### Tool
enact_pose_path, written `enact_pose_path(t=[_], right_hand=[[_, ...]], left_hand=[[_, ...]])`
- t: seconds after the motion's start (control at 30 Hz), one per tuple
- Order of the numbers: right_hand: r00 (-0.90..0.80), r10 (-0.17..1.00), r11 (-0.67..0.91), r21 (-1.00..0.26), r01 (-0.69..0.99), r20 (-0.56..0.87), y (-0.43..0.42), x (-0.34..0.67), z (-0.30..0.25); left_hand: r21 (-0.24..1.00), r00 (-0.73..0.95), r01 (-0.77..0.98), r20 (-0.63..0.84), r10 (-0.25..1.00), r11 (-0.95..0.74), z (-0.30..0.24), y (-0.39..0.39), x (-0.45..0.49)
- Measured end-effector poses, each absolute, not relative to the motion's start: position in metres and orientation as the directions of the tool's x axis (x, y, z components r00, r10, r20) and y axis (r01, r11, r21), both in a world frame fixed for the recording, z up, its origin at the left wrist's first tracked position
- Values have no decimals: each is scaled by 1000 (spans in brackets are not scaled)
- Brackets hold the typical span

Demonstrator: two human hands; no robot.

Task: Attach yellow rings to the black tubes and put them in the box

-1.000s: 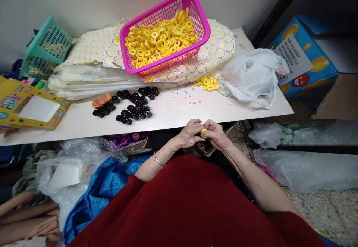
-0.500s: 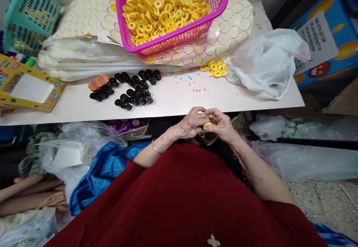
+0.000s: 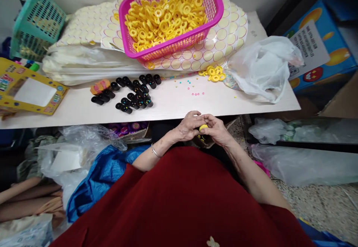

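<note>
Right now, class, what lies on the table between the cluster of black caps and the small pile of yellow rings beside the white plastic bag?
In the head view, only scattered tiny beads lie on the table between the black caps and the small pile of yellow rings; otherwise that stretch is bare.

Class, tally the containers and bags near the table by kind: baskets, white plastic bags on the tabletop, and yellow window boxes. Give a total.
Baskets: 2, pink basket and teal basket
White bag: 1
Yellow box: 1
Total: 4
</note>
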State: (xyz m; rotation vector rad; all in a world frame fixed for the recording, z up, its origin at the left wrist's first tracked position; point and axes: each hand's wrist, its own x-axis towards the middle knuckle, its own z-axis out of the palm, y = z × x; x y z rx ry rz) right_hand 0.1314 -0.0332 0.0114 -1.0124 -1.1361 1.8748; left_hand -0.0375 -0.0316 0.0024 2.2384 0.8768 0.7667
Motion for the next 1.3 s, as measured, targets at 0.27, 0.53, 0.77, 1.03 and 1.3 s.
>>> enact_pose_path(t=[0.27,0.53,0.77,1.03,1.3], right_hand=[[-412,856,-348,-938,-11,-312,-38,121,-21],[-296,782,56,-412,910,-549,-8,116,-61],[-511,707,151,-602,784,-488,-5,135,-27],[-380,924,178,-833,524,-42,48,135,16],[-297,950,310,-335,889,92,84,104,2]], left_hand=[[722,666,334,274,694,-606,3,-30,-56],[425,-201,904,323,925,48,21,22,-126],[108,-398,917,212,893,383,45,71,-144],[267,-407,901,241,881,343,31,88,-144],[314,-406,895,278,871,318,35,83,-144]])
